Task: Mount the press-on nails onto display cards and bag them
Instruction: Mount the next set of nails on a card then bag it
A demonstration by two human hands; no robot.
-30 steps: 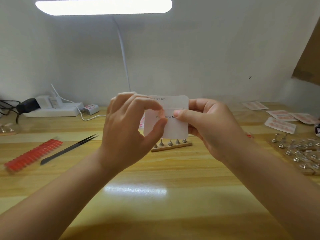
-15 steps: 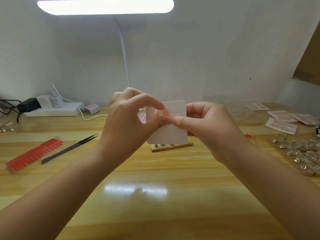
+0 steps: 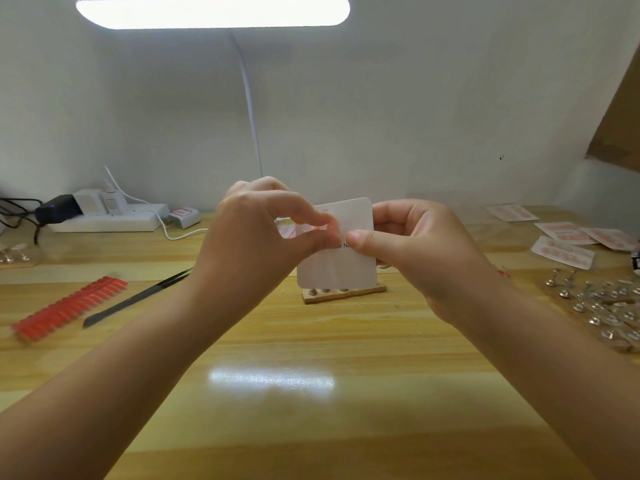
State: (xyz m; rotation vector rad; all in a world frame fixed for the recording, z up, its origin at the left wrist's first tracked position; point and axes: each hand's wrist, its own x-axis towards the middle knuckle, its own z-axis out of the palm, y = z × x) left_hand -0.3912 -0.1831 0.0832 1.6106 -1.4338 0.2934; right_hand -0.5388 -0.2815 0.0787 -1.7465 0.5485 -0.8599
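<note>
A white display card (image 3: 341, 268) with printed text is held upright above the table's middle. My right hand (image 3: 412, 251) grips its right edge, thumb on the front. My left hand (image 3: 256, 237) pinches a small pink-red press-on nail (image 3: 317, 229) between thumb and forefinger against the card's upper left part. Behind and below the card lies a wooden strip with metal nail stands (image 3: 343, 293). A strip of red nail tips (image 3: 69, 309) lies at the left. Several bagged cards (image 3: 564, 251) lie at the back right.
Black tweezers (image 3: 138, 296) lie left of centre. A white power strip with plugs and cables (image 3: 107, 218) sits at the back left. Several loose metal stands (image 3: 602, 306) cover the right side. A desk lamp (image 3: 211, 10) shines overhead, its stem rising behind the card.
The card has dropped slightly and now covers most of the wooden strip. My left thumb and forefinger have moved onto the card's upper left, pinching the nail there.
</note>
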